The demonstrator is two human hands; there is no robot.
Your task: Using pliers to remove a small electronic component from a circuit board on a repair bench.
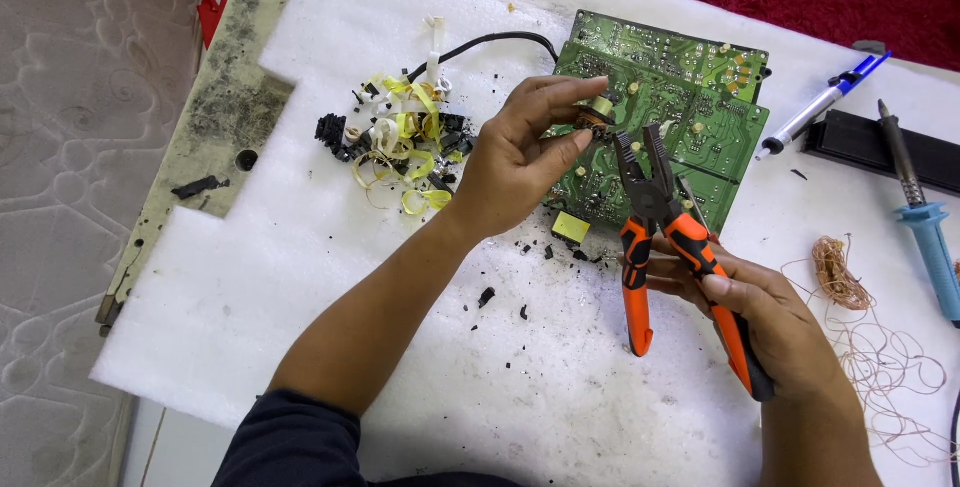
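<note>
1. I see the left hand pinching a small wound coil part between thumb and fingertips, held just above the green circuit board near the far middle of the white foam sheet.
2. The right hand is wrapped around the orange-handled pliers; their jaws stand parted, tips close beside the coil part but, as far as I can tell, not yet biting it.
3. My reading: this is a stripping step, with the part steadied for the pliers. The next move calls for a firm pinch from the left fingers and a careful closing of the jaws on the winding, clear of the fingertips.
4. To the left of the board lies a pile of yellow tape curls and black fragments; black crumbs dot the foam nearer me.
5. At the right edge sit a tangle of copper wire, a blue-handled soldering iron and a blue and white pen.
6. The foam covers a worn board on a pale patterned floor; a red carpet shows at the far right corner.
</note>
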